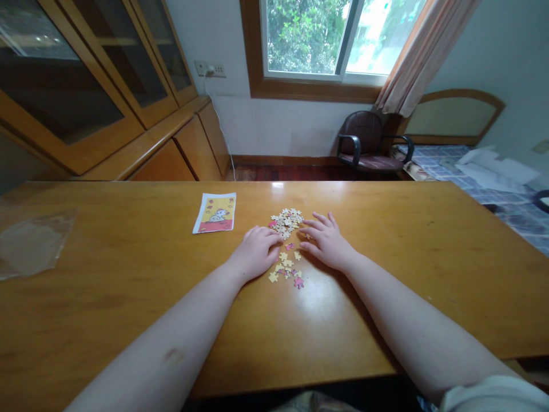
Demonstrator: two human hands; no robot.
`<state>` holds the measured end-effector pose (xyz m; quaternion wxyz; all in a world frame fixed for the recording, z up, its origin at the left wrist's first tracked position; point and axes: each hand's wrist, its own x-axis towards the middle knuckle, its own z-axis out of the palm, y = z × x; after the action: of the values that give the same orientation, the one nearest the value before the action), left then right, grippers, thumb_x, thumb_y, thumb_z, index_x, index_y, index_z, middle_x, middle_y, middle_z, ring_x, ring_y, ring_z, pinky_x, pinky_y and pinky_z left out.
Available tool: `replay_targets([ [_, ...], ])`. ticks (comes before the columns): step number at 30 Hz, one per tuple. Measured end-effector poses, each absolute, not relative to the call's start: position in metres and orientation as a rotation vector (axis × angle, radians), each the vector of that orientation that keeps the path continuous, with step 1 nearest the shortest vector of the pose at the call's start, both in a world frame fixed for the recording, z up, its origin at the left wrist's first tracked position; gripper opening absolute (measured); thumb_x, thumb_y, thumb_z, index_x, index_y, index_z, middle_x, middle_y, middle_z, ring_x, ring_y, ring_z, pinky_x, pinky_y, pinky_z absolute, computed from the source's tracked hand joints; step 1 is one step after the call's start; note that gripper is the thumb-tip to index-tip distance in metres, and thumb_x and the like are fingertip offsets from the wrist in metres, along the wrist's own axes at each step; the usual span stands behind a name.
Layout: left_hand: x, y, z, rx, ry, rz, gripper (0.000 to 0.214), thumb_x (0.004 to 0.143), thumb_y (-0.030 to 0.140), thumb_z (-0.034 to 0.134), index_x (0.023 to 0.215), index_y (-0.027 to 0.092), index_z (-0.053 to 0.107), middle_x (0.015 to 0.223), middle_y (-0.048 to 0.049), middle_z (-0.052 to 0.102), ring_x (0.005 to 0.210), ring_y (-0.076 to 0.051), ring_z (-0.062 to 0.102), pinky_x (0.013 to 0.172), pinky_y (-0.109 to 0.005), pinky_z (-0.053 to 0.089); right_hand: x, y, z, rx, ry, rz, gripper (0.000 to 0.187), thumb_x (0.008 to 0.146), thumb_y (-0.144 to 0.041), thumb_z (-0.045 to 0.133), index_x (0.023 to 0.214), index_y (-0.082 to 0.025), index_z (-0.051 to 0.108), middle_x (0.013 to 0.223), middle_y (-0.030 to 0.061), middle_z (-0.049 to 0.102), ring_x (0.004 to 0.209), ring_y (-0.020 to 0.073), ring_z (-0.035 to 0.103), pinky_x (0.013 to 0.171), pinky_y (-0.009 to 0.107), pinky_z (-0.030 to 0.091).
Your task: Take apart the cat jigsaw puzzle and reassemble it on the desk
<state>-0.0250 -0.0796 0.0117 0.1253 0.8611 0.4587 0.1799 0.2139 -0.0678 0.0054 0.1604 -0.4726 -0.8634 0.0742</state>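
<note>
A heap of small jigsaw puzzle pieces (288,220) lies on the wooden table, mostly pale sides up with a little pink among them. Nearer to me, several loose yellow and pink pieces (286,264) are scattered. My left hand (256,252) rests at the left edge of the heap, its fingers slightly bent and its thumb apart; no piece shows in its grasp. On the other side, my right hand (325,240) is open with fingers spread, the fingertips at the heap's right edge. A few pieces lie partly hidden by the right fingers.
Left of the pieces lies a picture card (215,213) with a white cartoon animal on yellow and pink. A clear plastic bag (32,245) is at the table's far left. Beyond the table (141,229) stand a glass-door cabinet (128,134) and a dark armchair (369,143).
</note>
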Motion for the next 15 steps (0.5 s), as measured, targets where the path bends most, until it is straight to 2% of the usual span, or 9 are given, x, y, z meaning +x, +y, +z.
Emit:
replay_targets([
  [3,-0.0258,-0.0801,0.0116,2.535,1.289,0.531,0.021,0.086,0.023,0.052,0.095,0.025,0.072,0.113,-0.0046,0.068,0.108,-0.023,0.058,0.101,-0.044,0.042,0.211,-0.0714,0.0086,-1.166,-2.63,0.341,0.046,0.09,-0.054,0.055,0.129,-0.03,0.061,0.148,0.0045,0.046,0.143,0.0333,0.026,0.115,0.063,0.011],
  [7,-0.0256,-0.0794,0.0098,2.546,1.287,0.506,0.024,0.086,0.022,0.052,0.099,0.024,0.072,0.114,-0.0054,0.068,0.109,-0.023,0.058,0.103,-0.045,0.04,0.2086,-0.0734,0.0121,-1.098,-2.724,0.461,0.056,0.09,-0.06,0.05,0.137,-0.031,0.053,0.154,0.0039,0.037,0.146,0.0355,0.017,0.114,0.067,0.005],
  [11,-0.0247,-0.0782,0.0072,2.542,1.292,0.494,0.029,0.087,0.021,0.051,0.108,0.022,0.07,0.116,-0.006,0.069,0.11,-0.023,0.059,0.104,-0.045,0.04,0.2086,-0.0718,0.0114,-1.082,-2.73,0.517,0.062,0.089,-0.063,0.048,0.141,-0.029,0.048,0.152,0.0057,0.04,0.146,0.0352,0.018,0.114,0.067,0.0],
  [15,-0.0245,-0.0777,0.0064,2.542,1.288,0.487,0.032,0.087,0.021,0.05,0.113,0.02,0.068,0.117,-0.0068,0.068,0.11,-0.023,0.059,0.107,-0.046,0.038,0.2097,-0.0704,0.0089,-1.098,-2.668,0.535,0.062,0.09,-0.06,0.049,0.14,-0.025,0.05,0.146,0.0082,0.049,0.144,0.0335,0.024,0.114,0.065,-0.001],
])
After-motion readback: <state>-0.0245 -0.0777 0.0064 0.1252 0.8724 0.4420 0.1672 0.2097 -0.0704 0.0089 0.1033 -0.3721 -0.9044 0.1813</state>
